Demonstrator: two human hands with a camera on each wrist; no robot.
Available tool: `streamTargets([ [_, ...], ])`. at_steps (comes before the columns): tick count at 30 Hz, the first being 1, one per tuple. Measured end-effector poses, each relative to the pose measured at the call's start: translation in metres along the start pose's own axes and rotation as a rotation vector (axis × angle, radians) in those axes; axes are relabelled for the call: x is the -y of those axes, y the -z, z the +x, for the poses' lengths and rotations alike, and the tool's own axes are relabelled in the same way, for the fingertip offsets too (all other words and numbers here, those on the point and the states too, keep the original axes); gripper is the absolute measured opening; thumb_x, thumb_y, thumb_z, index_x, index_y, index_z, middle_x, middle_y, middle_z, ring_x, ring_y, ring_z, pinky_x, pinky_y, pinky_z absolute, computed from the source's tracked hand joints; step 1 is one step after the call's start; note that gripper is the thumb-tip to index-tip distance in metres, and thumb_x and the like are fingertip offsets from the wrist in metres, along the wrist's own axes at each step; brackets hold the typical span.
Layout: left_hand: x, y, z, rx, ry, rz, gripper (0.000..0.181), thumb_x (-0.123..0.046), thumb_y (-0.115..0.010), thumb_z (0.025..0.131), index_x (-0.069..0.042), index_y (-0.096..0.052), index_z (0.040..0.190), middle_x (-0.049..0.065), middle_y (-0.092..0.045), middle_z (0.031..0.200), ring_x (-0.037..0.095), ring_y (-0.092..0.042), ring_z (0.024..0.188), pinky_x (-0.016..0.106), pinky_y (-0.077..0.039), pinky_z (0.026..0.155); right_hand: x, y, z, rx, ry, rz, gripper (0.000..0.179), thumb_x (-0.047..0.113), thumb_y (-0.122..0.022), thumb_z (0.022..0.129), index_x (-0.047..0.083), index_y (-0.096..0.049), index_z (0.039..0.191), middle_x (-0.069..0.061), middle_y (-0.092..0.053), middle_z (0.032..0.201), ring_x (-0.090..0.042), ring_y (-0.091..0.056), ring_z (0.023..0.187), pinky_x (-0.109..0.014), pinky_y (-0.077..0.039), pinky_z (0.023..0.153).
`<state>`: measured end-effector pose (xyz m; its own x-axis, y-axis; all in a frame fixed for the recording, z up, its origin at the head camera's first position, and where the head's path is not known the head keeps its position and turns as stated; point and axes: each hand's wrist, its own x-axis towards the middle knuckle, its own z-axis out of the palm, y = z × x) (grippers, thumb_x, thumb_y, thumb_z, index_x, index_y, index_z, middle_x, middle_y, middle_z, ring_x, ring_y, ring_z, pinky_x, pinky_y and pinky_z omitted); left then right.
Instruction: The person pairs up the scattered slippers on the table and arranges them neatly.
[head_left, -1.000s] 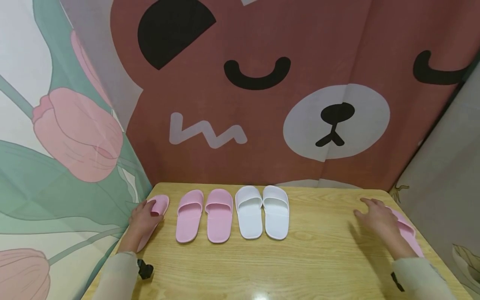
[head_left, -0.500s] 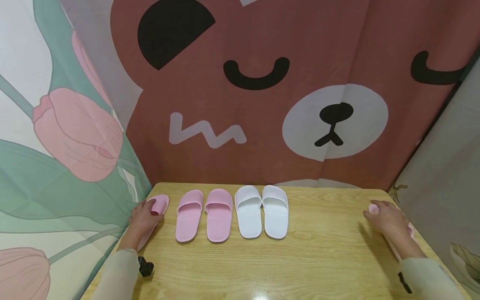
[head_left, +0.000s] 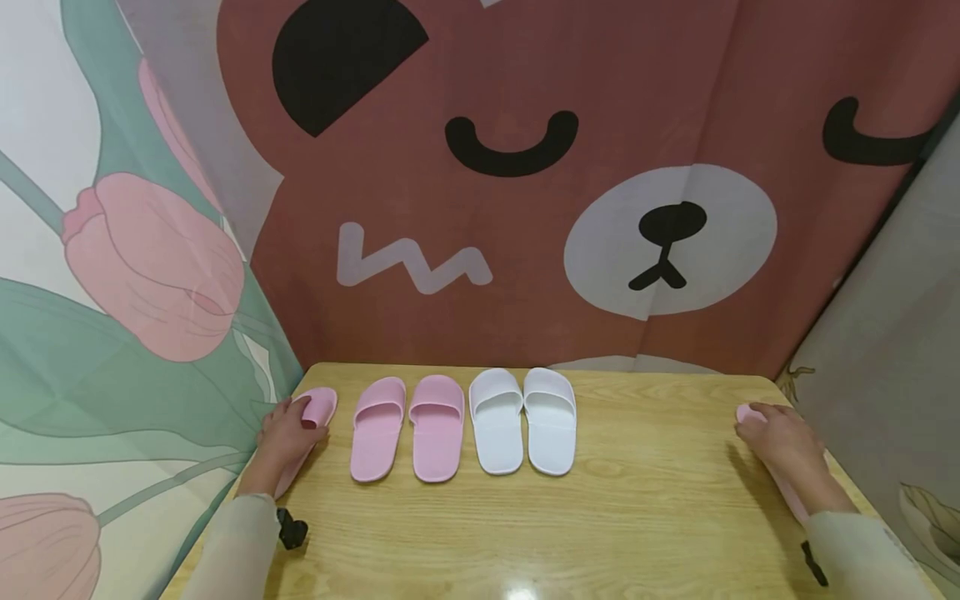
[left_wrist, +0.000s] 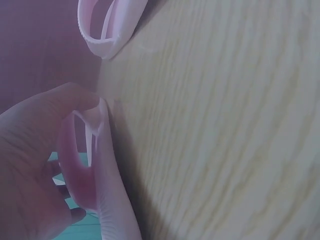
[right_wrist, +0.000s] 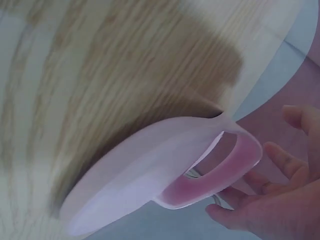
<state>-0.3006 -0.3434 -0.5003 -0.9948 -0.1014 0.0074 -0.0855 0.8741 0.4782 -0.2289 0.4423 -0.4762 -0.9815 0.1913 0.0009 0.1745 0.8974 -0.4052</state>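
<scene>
At the table's left edge, my left hand grips a pink slipper by its strap. The left wrist view shows the thumb on one side of that slipper and the other fingers beyond the strap. My right hand hovers over another pink slipper near the right edge, hiding most of it from the head view. Seen from the right wrist, its fingers are spread and loosely bent around the strap of the slipper; whether they touch it I cannot tell.
Between the hands, a pink pair, its left slipper and right slipper, lies beside a white left slipper and a white right slipper. The wooden table meets a bear-print curtain behind and a tulip-print curtain left.
My right hand has moved to the right, over the right-hand pink slipper, whose toe now shows past the fingers. The left hand keeps its hold, and the middle slippers stay put.
</scene>
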Motion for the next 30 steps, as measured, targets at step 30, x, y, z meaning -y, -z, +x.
streamTargets([
  [30, 0.007, -0.009, 0.0, -0.034, 0.013, -0.03, 0.08, -0.033, -0.067, 0.089, -0.004, -0.032, 0.154, 0.037, -0.022, 0.154, 0.06, -0.019, 0.135, 0.077, -0.022, 0.1, -0.034, 0.003, 0.016, 0.116, -0.005, 0.04, 0.086, 0.052, -0.051, 0.101, -0.015, -0.025, 0.148, -0.051, -0.022, 0.139, -0.068, -0.021, 0.125, -0.076, -0.029, 0.097],
])
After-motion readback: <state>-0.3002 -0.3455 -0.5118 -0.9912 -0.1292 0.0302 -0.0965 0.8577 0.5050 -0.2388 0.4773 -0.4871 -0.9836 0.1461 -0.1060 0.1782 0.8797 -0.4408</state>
